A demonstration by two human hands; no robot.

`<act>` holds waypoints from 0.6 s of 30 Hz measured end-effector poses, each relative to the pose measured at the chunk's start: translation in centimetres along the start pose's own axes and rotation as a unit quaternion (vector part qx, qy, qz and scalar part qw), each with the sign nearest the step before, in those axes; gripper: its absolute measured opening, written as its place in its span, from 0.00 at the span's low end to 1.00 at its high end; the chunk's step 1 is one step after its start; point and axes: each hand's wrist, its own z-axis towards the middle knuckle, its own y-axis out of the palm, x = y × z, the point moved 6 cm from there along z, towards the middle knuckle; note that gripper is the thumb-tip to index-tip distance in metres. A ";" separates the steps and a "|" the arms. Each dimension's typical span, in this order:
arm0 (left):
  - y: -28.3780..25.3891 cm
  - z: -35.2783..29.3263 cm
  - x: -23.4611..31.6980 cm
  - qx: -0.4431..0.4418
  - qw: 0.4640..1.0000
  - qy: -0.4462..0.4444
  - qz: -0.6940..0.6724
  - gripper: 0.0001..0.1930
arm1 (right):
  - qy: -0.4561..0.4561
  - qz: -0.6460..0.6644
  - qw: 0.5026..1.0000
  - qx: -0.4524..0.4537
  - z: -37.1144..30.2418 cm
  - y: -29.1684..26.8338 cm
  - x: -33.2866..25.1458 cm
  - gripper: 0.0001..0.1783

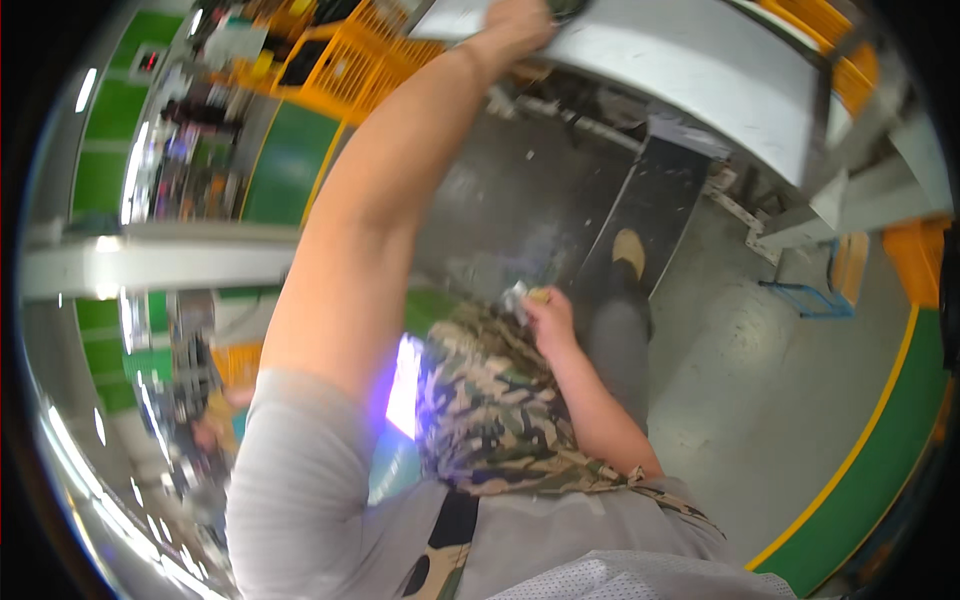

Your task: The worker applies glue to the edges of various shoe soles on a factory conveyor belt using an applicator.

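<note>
My left arm reaches far forward, with my left hand [520, 25] at the near left edge of a white tabletop [690, 75]. A dark rounded thing [567, 8] shows right beside that hand; the picture's rim cuts off the fingers, so their grip is hidden. Low in front of my camouflage apron [500, 400], my right hand [552, 320] is closed around a small shiny silver and yellowish piece [522, 296]. Blur keeps its exact kind from showing.
Yellow plastic crates [350, 60] stand at the far left of the table. A blue-framed stool [815, 295] and an orange bin [915, 262] are to the right. A dark mat or platform [660, 190] lies under my foot. A white post [180, 268] crosses at left.
</note>
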 end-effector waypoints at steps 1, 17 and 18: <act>-0.2 -1.2 -0.8 0.057 0.995 0.025 -0.079 0.13 | -0.018 -0.026 0.999 -0.008 0.3 0.1 0.1 0.10; -3.0 -83.4 -28.6 0.185 0.839 -0.508 -0.061 0.29 | 0.099 -0.148 0.984 -0.015 3.4 -3.8 2.9 0.06; -2.9 -86.4 -30.1 0.153 0.827 -0.540 -0.020 0.32 | 0.099 -0.169 0.981 -0.006 3.2 -3.9 3.0 0.07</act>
